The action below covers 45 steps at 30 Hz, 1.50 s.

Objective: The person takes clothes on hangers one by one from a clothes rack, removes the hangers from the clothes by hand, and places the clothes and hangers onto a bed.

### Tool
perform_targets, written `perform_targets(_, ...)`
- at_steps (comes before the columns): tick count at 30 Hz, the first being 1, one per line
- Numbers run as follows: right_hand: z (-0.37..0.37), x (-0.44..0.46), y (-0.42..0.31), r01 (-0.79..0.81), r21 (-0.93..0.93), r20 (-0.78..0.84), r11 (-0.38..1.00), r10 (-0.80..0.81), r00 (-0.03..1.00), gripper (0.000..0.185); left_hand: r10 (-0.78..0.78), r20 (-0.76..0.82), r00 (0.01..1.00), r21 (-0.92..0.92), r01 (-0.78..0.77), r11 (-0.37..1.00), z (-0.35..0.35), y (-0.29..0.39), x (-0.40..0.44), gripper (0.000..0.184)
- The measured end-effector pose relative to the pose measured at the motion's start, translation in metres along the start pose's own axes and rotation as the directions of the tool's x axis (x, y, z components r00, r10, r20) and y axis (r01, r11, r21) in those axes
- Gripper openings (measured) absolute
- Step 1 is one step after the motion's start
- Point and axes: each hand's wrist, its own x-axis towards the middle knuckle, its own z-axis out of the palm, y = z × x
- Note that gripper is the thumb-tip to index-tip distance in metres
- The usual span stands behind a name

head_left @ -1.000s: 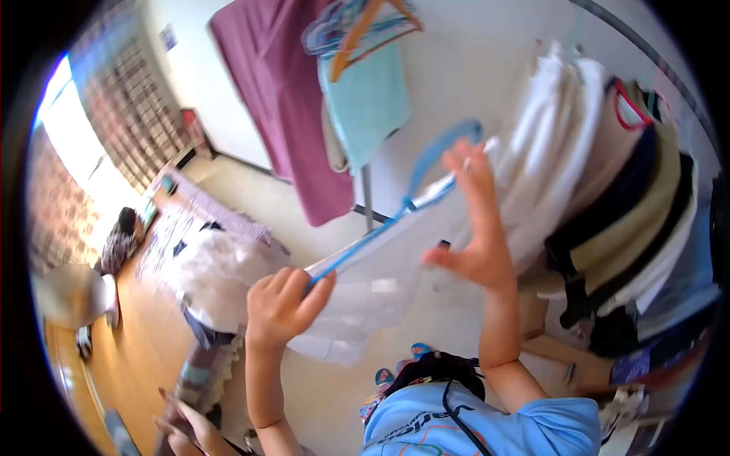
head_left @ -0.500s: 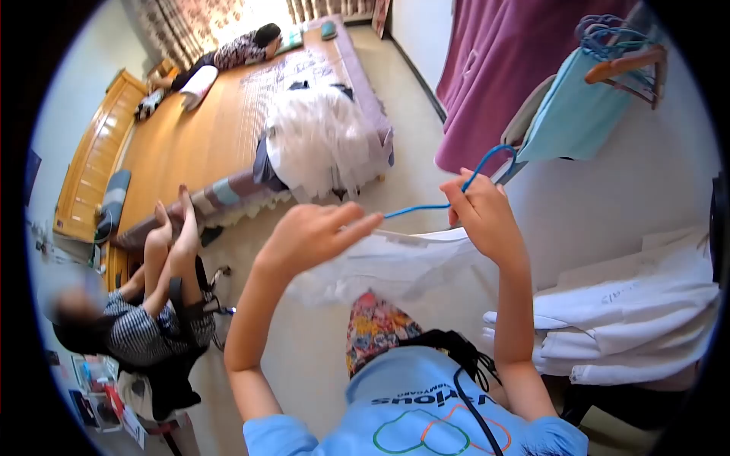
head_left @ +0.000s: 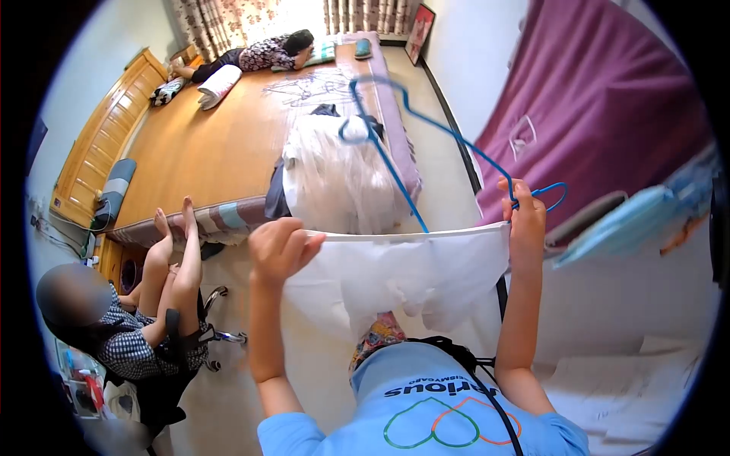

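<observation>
Compared with half a second ago, the blue hanger (head_left: 460,140) has swung up: then its wire ran low from one of the hands to the other, and now it stands high over the middle of the frame, bent end toward the upper centre. The left hand (head_left: 277,251), whose fingertips were at that wire, is now clenched on the left end of the white cloth (head_left: 365,262), and the cloth's top edge, slack then, is drawn nearly straight. The purple cloth (head_left: 608,99) fills more of the upper right than it did. From where I stand I count one hanger, one white cloth between the two hands, one bed (head_left: 205,144) across the upper left with one pile of white fabric (head_left: 342,178) at its near corner, and two other people: one lying (head_left: 266,57) at the top of the frame, one seated (head_left: 141,338) at lower left. The right hand (head_left: 527,216), right of centre, grasps the hanger's wire, and the cloth's right end meets its fingers; I can't tell how firmly they pinch it. The cloth hangs just below, spanning the gap from hand to hand.
</observation>
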Motion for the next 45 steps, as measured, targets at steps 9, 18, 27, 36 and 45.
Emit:
perform_targets(9, 0.121, 0.151, 0.015, -0.053, 0.677, -0.077, 0.734, 0.142, 0.987, 0.032, -0.102, -0.025, 0.994, -0.026, 0.101, 0.994, 0.091, -0.118, 0.046, 0.034)
perform_targets(18, 0.235, 0.347, 0.000, 0.095, 0.595, -0.254, 0.798, 0.075, 0.964, 0.028, -0.009, 0.009, 1.000, 0.236, 0.006, 0.972, 0.160, -0.312, 0.181, 0.032)
perform_targets(27, 0.377, 0.605, 0.072, -0.004, 0.483, -0.127, 0.875, 0.075, 0.989, 0.037, -0.570, 0.446, 0.690, 0.337, 0.460, 0.821, 0.397, -0.445, -0.029, 0.049)
perform_targets(36, 0.581, 0.790, 0.299, 0.034, -0.358, 0.225, 0.933, 0.050, 0.973, 0.055, -0.653, 0.588, -0.477, 0.509, 0.846, -0.160, 0.314, -0.292, -0.256, 0.040)
perform_targets(45, 0.591, 0.580, 0.504, 0.683, -0.467, 0.854, 0.562, 0.088, 0.512, 0.056, -0.516, 0.288, -0.807, 0.421, 0.590, -0.689, 0.260, -0.210, -0.252, 0.037)
